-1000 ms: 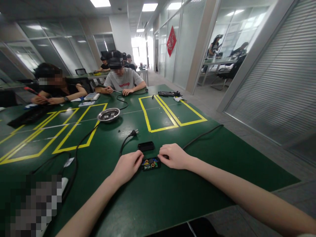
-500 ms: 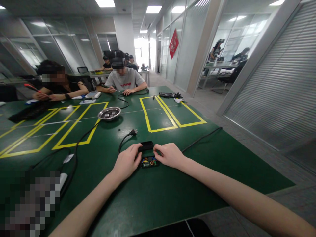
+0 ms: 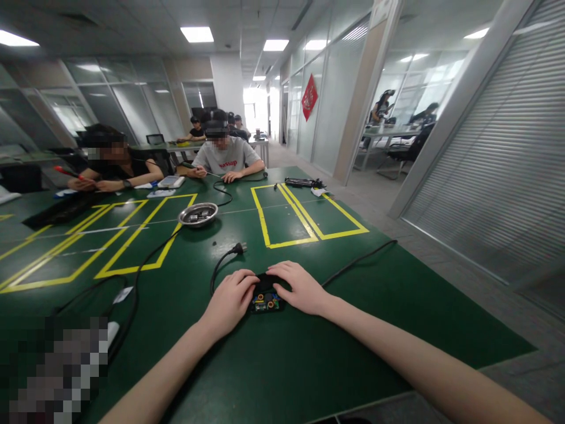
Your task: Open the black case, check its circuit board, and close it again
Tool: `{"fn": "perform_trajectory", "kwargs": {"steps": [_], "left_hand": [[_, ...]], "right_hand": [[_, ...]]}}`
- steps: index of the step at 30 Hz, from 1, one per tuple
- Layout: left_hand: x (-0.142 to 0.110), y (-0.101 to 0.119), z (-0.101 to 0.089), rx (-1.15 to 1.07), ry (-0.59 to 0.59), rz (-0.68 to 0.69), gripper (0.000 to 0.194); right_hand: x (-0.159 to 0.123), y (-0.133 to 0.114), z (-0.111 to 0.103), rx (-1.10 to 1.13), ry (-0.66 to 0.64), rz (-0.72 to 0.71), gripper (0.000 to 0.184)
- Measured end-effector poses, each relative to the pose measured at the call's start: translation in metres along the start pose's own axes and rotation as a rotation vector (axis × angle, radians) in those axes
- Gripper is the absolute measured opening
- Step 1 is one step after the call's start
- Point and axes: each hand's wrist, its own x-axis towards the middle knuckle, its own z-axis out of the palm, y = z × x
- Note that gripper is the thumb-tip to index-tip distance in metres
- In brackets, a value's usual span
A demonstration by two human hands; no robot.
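On the green table in front of me lies a power adapter's lower shell, its circuit board and copper coils facing up. Just behind it, a black plastic cover is held at both ends, tipped so its dark face shows. My left hand pinches the cover's left end between thumb and fingers. At the other end, my right hand grips the cover with its fingers over the top edge. A black cord with a plug curves out beside my left hand. Another black cable runs off to the right.
A metal bowl with small metal parts stands ahead to the left. Yellow tape rectangles mark the table. A black folded tripod-like item lies at the far edge. Two people sit across the table.
My right hand has moved onto the cover's right end, its fingers now over the top edge. The cover has tilted over toward the circuit board. The camera view has tipped slightly upward.
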Motion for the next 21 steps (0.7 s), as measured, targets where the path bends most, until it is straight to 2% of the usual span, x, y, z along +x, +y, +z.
{"fn": "perform_trajectory", "kwargs": {"steps": [3, 7, 11, 13, 17, 19, 21], "left_hand": [[0.001, 0.005, -0.002, -0.121, 0.054, -0.029, 0.022], [0.0, 0.01, -0.003, -0.247, 0.111, -0.028, 0.027], [-0.002, 0.012, -0.007, -0.293, 0.134, 0.012, 0.03], [-0.003, 0.011, -0.011, -0.291, 0.112, 0.019, 0.032], [-0.003, 0.01, -0.017, -0.227, -0.088, 0.086, 0.062], [-0.002, 0.011, -0.016, -0.205, -0.131, 0.08, 0.06], [-0.001, 0.013, -0.015, -0.216, -0.127, 0.054, 0.048]], "right_hand": [[-0.001, -0.003, -0.005, 0.119, 0.043, 0.015, 0.025], [-0.002, -0.003, -0.007, 0.186, 0.048, -0.047, 0.036], [-0.003, 0.0, -0.006, 0.207, 0.047, -0.124, 0.026], [-0.004, 0.001, -0.007, 0.258, 0.034, -0.123, 0.024], [-0.006, 0.001, -0.012, 0.353, -0.023, -0.113, 0.025], [-0.007, 0.0, -0.014, 0.395, -0.035, -0.171, 0.025], [-0.008, 0.0, -0.016, 0.439, -0.048, -0.243, 0.027]]}}
